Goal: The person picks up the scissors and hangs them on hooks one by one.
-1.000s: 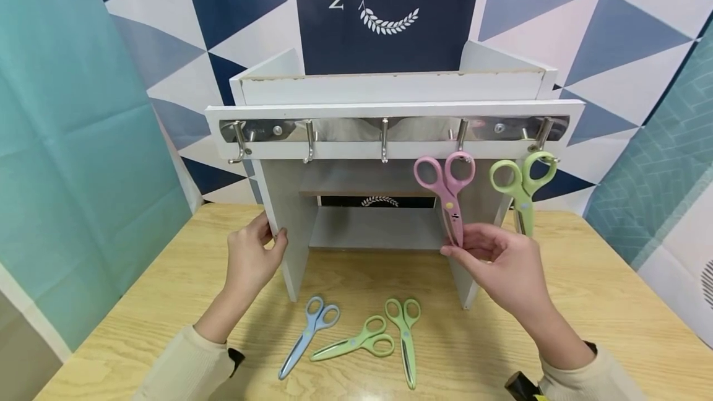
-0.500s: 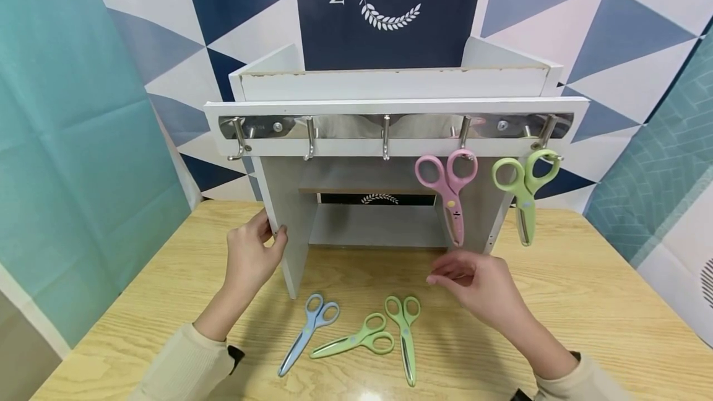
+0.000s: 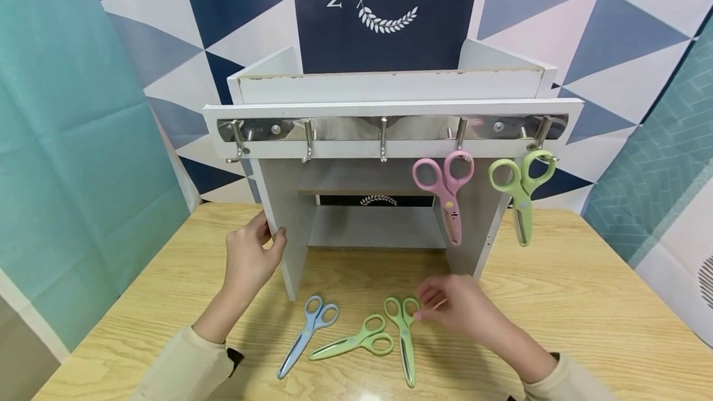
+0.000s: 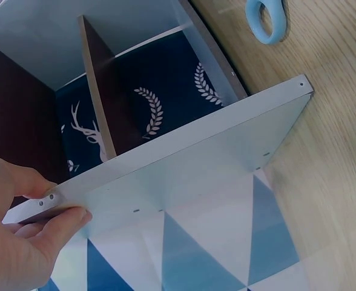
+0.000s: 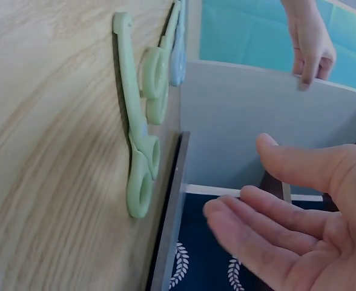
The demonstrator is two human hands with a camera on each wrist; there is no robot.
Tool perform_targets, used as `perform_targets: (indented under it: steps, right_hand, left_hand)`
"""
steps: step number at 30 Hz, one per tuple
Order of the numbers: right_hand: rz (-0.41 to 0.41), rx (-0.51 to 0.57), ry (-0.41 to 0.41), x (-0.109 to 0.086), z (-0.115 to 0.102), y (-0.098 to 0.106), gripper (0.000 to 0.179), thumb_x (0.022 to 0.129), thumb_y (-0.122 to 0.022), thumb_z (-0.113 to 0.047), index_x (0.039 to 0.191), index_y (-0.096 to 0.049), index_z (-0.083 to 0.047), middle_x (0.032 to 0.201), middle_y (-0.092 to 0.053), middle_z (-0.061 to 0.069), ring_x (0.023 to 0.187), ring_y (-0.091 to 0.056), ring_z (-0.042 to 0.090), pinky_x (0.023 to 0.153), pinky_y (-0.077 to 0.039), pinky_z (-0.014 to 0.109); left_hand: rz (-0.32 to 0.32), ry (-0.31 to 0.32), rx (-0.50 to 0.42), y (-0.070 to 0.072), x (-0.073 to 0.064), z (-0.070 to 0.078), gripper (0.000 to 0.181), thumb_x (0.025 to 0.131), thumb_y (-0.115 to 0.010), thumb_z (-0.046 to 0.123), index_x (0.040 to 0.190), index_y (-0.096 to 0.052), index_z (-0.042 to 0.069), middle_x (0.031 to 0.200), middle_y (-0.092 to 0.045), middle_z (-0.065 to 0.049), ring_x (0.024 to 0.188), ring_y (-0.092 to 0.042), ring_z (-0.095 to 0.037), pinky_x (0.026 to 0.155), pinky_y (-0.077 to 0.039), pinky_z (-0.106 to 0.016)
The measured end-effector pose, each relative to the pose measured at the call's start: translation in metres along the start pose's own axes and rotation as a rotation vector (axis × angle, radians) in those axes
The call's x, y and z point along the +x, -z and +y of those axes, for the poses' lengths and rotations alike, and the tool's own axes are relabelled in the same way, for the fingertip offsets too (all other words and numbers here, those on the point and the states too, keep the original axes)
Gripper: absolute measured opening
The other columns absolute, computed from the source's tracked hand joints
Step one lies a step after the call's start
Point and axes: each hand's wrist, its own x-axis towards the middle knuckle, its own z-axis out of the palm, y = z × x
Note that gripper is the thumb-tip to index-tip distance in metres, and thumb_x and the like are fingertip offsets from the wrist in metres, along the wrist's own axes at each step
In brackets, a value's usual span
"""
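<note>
My left hand grips the front edge of the white rack's left side panel, thumb on one face and fingers on the other. Low over the table, my right hand hovers by the handles of the rightmost green scissors; in the right wrist view its thumb and fingers are apart with nothing between them. Left of those lie another pair of green scissors and blue scissors. Pink scissors and green scissors hang by a handle loop from two hooks at the right.
The white rack stands on the wooden table, with shelves between its side panels. Along its front runs a metal hook strip; its three hooks to the left carry nothing. A patterned cloth hangs behind.
My right hand has let go of the pink scissors' blade end and come down and left to the green scissors on the table. The left hand keeps its grip on the panel.
</note>
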Motion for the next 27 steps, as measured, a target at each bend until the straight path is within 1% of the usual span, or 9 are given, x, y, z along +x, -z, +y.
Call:
perform_targets:
  steps: [5, 8, 12, 17, 20, 23, 25, 27]
  right_hand:
    - [-0.018, -0.034, -0.005, -0.001, 0.001, -0.004, 0.028, 0.074, -0.081, -0.018, 0.092, -0.068, -0.001, 0.082, -0.072, 0.003, 0.071, -0.066, 0.006, 0.061, -0.055, 0.015]
    - [-0.036, -0.041, -0.012, -0.002, 0.002, -0.005, 0.032, 0.072, -0.082, -0.019, 0.094, -0.068, 0.0, 0.085, -0.072, 0.005, 0.074, -0.068, 0.013, 0.063, -0.056, 0.019]
    - [-0.082, -0.057, -0.012, -0.002, 0.003, -0.009, 0.037, 0.068, -0.084, -0.019, 0.096, -0.068, 0.0, 0.089, -0.073, 0.009, 0.079, -0.069, 0.02, 0.067, -0.058, 0.024]
    - [-0.126, -0.086, -0.019, 0.0, 0.003, -0.017, 0.04, 0.066, -0.085, -0.019, 0.098, -0.069, 0.001, 0.093, -0.074, 0.012, 0.082, -0.069, 0.024, 0.07, -0.059, 0.029]
    - [-0.139, -0.097, -0.016, 0.001, 0.002, -0.022, 0.041, 0.065, -0.085, -0.018, 0.098, -0.069, 0.001, 0.096, -0.074, 0.013, 0.083, -0.07, 0.025, 0.071, -0.06, 0.031]
    - [-0.147, -0.126, -0.011, 0.002, 0.0, -0.027, 0.035, 0.065, -0.085, -0.017, 0.093, -0.069, -0.003, 0.092, -0.073, 0.008, 0.082, -0.068, 0.022, 0.07, -0.059, 0.032]
    - [-0.15, -0.171, -0.022, 0.002, -0.001, -0.03, 0.031, 0.065, -0.085, -0.018, 0.089, -0.068, -0.007, 0.09, -0.071, 0.003, 0.081, -0.067, 0.019, 0.068, -0.057, 0.029]
    - [-0.149, -0.23, -0.047, 0.002, -0.002, -0.034, 0.029, 0.065, -0.085, -0.02, 0.083, -0.065, -0.01, 0.085, -0.067, -0.001, 0.077, -0.063, 0.013, 0.063, -0.054, 0.025]
  left_hand:
    - [0.0, -0.003, 0.001, 0.0, 0.0, 0.0, 0.022, 0.079, -0.065, -0.002, 0.1, -0.067, -0.008, 0.094, -0.072, -0.026, 0.084, -0.072, -0.037, 0.072, -0.061, -0.047]
    - [-0.003, 0.0, -0.002, 0.0, 0.0, 0.0, 0.023, 0.079, -0.065, -0.002, 0.1, -0.067, -0.008, 0.095, -0.072, -0.026, 0.084, -0.072, -0.037, 0.072, -0.061, -0.047]
    - [-0.004, 0.003, -0.001, 0.0, 0.0, 0.0, 0.023, 0.079, -0.065, -0.002, 0.101, -0.067, -0.008, 0.095, -0.072, -0.026, 0.085, -0.072, -0.037, 0.072, -0.061, -0.047]
    - [-0.003, 0.004, 0.001, 0.0, 0.0, 0.0, 0.023, 0.079, -0.065, -0.002, 0.101, -0.067, -0.008, 0.095, -0.072, -0.026, 0.085, -0.072, -0.036, 0.072, -0.061, -0.047]
    - [-0.003, 0.004, 0.001, -0.001, 0.001, -0.001, 0.023, 0.079, -0.065, -0.002, 0.101, -0.067, -0.008, 0.095, -0.072, -0.026, 0.085, -0.073, -0.036, 0.072, -0.061, -0.047]
    - [-0.001, 0.003, -0.003, -0.001, 0.0, -0.001, 0.024, 0.079, -0.065, -0.002, 0.102, -0.067, -0.008, 0.095, -0.072, -0.026, 0.085, -0.072, -0.036, 0.072, -0.061, -0.047]
    - [-0.001, 0.001, -0.005, -0.001, 0.0, -0.001, 0.024, 0.079, -0.065, -0.002, 0.102, -0.066, -0.008, 0.096, -0.072, -0.026, 0.085, -0.072, -0.037, 0.072, -0.061, -0.046]
    - [0.0, 0.0, -0.006, -0.001, 0.0, -0.001, 0.024, 0.079, -0.065, -0.002, 0.103, -0.066, -0.009, 0.096, -0.072, -0.027, 0.085, -0.072, -0.037, 0.072, -0.061, -0.046]
